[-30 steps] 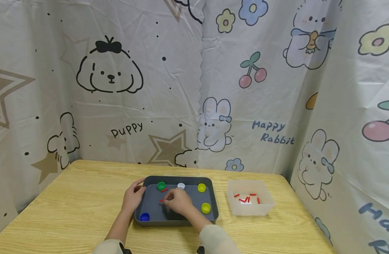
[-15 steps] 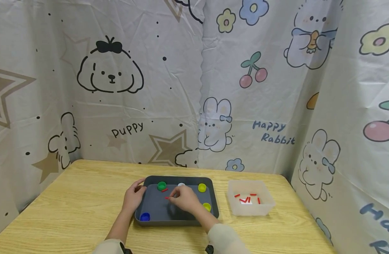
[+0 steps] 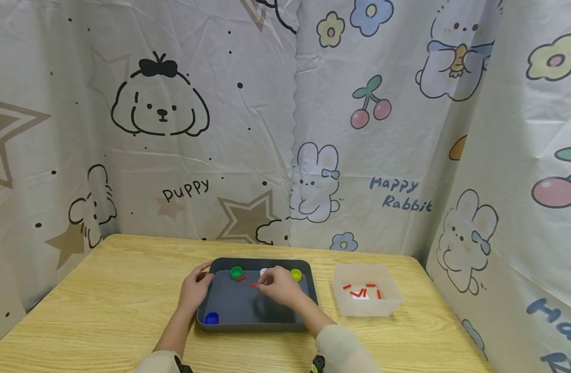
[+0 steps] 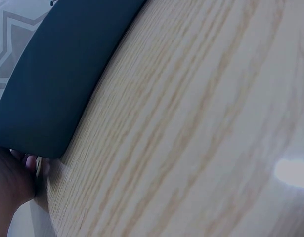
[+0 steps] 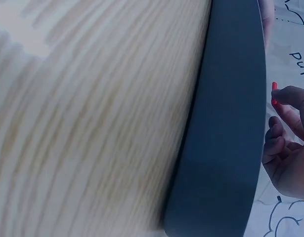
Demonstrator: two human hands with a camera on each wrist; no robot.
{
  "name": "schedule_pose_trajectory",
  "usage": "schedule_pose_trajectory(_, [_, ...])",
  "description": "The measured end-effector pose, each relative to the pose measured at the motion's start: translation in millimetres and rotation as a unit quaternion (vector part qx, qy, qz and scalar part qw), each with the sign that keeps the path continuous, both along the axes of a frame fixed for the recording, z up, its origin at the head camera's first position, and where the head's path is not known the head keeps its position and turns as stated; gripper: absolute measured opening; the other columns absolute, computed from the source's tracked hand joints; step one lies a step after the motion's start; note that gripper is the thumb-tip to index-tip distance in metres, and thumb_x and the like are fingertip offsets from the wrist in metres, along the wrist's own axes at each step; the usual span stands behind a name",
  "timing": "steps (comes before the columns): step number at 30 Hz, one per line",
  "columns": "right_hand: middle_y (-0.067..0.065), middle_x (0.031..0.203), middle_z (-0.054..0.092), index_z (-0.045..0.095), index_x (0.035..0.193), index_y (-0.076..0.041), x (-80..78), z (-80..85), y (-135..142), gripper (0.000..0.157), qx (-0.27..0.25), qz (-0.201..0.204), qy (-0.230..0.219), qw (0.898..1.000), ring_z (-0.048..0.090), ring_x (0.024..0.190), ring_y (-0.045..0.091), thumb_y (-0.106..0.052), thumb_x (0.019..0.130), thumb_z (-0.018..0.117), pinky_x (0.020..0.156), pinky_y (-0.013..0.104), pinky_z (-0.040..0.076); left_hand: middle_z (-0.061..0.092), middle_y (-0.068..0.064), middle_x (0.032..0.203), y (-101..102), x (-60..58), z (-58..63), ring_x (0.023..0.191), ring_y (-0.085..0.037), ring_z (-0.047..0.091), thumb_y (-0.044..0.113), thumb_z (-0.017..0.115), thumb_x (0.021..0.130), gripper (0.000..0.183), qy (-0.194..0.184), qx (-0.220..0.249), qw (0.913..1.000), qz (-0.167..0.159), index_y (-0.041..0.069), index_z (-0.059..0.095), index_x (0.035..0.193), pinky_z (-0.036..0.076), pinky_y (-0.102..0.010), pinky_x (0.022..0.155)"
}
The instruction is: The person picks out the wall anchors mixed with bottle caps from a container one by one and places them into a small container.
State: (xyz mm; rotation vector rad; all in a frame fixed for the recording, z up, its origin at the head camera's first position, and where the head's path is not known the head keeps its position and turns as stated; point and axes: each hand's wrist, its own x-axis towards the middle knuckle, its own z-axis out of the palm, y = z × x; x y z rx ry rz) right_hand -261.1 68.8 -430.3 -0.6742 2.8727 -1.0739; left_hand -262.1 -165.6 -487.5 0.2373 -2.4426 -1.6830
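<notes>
My left hand [image 3: 195,288] grips the left edge of a dark grey tray [image 3: 229,305], thumb at its rim. Above the tray's middle, my right hand [image 3: 280,286] pinches a small red stick [image 3: 254,285] between thumb and fingertip. The right wrist view also shows this red stick [image 5: 274,93], poking up past the thumb. Another red stick [image 3: 240,279] lies beside a green bottle cap [image 3: 236,272] at the tray's back. A white cap [image 3: 263,271] is partly covered by the right hand. A yellow cap [image 3: 296,275] sits back right, a blue cap [image 3: 211,318] front left.
To the right of the tray stands a translucent plastic box [image 3: 366,309] with several red sticks in it. Both stand on a wooden table [image 3: 127,295], and a printed curtain [image 3: 248,155] hangs behind and at the sides.
My right hand has moved right and a little farther back over the tray, carrying the red stick. Its arm now hides the front yellow cap. The left hand stays on the tray.
</notes>
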Motion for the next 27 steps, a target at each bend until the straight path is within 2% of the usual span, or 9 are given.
schedule_pose_trajectory(8, [-0.002, 0.071, 0.052, 0.071, 0.083, -0.013, -0.2, 12.5, 16, 0.008, 0.014, -0.004, 0.005, 1.000, 0.044, 0.059, 0.009, -0.020, 0.084, 0.067, 0.051, 0.022, 0.036, 0.054, -0.021, 0.125, 0, -0.4, 2.5, 0.114, -0.031, 0.050, 0.018, 0.047, 0.096, 0.041, 0.000, 0.004, 1.0000, -0.001, 0.012, 0.047, 0.137, 0.041, -0.045, 0.093])
schedule_pose_trajectory(13, [-0.004, 0.068, 0.052, 0.070, 0.080, -0.014, -2.7, 14.4, 27, 0.007, 0.025, -0.011, 0.011, 1.000, 0.044, 0.056, 0.009, -0.021, 0.083, 0.068, 0.050, 0.022, 0.036, 0.054, -0.021, 0.125, 0, -1.1, 2.5, 0.114, -0.032, 0.050, 0.018, 0.047, 0.096, 0.041, 0.001, 0.004, 1.0000, -0.001, 0.012, 0.047, 0.137, 0.041, -0.044, 0.093])
schedule_pose_trajectory(24, [-0.003, 0.074, 0.052, 0.070, 0.079, -0.014, -2.9, 20.8, 47, 0.006, 0.028, -0.025, 0.034, 0.999, 0.044, 0.069, 0.011, -0.019, 0.081, 0.069, 0.058, 0.022, 0.037, 0.053, -0.022, 0.126, 0, -0.7, 1.9, 0.115, -0.033, 0.050, 0.019, 0.047, 0.096, 0.042, 0.000, 0.001, 1.0000, -0.001, 0.011, 0.047, 0.137, 0.041, -0.046, 0.094])
schedule_pose_trajectory(27, [-0.002, 0.073, 0.052, 0.070, 0.079, -0.013, -1.5, 24.2, 52, 0.005, 0.028, -0.032, 0.030, 0.999, 0.044, 0.067, 0.012, -0.018, 0.081, 0.069, 0.057, 0.023, 0.036, 0.054, -0.021, 0.125, 0, -0.7, 0.7, 0.115, -0.032, 0.050, 0.020, 0.047, 0.096, 0.042, -0.003, -0.001, 1.0000, 0.000, 0.012, 0.047, 0.137, 0.041, -0.045, 0.094])
